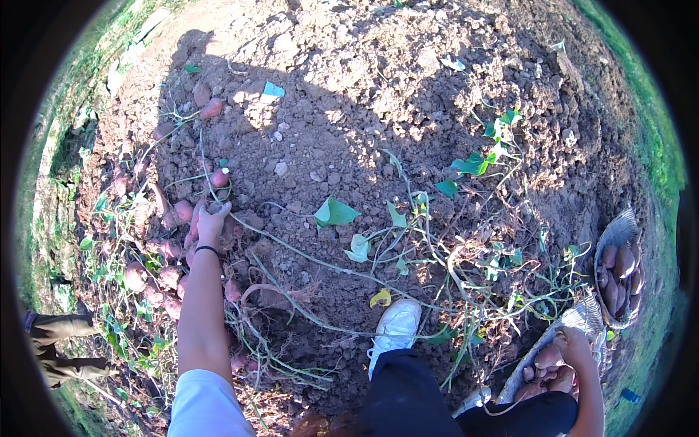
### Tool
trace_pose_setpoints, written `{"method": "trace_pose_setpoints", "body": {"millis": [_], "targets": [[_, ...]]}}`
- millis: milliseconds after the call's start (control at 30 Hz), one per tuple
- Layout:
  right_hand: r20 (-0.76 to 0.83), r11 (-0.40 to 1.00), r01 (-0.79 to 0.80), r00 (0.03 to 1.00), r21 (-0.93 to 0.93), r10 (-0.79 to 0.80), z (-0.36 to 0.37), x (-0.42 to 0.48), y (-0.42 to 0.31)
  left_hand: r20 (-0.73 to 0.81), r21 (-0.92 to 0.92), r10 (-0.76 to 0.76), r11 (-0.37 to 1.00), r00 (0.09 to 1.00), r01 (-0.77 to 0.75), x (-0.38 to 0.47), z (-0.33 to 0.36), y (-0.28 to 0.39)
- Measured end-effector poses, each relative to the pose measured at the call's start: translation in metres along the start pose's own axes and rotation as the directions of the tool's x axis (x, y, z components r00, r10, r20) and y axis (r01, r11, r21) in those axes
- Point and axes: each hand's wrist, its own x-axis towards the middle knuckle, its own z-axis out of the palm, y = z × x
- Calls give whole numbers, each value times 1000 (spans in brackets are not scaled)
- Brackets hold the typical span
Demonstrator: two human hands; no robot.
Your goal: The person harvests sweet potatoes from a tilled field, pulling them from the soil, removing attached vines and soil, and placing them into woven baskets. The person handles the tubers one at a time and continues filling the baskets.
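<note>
My left hand, with a dark band at its wrist, reaches down to a heap of reddish sweet potatoes on the soil. Its fingertips are at a long sweet potato and a green vine; whether they grip either is hard to see. At the lower right, my right hand is closed on the upper rim of a tilted woven basket. Sweet potatoes lie inside that basket, partly hidden by my forearm and leg.
A second woven basket holding sweet potatoes stands farther right. Cut vines with leaves trail across the dug soil and past my white shoe. Another person's trouser legs are at the left edge.
</note>
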Motion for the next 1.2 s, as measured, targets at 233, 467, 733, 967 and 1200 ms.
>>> {"method": "trace_pose_setpoints", "body": {"millis": [233, 467, 733, 967, 1200], "targets": [[-137, 923, 359, 916, -140, -377, -21, 39, -98, -21, 49, 12, 999, 1000, -11, -10, -4, 17], [-294, 857, 508, 809, -87, -509, -45, 14, -175, 330, -760, -45, 580, 943, 293, -170, 1, 90], [-608, 677, 735, 558, 45, -565, -77, -83, -279, 566, -824, 373, 278, 735, 493, -383, 0, 287], [-753, 843, 524, 504, -123, -423, -95, -141, -250, 625, -678, 689, 245, 367, 693, -476, -30, 374], [-775, 644, 745, 506, 171, -379, -113, -160, -181, 653, -734, 587, 331, 480, 593, -534, -18, 420]]}}
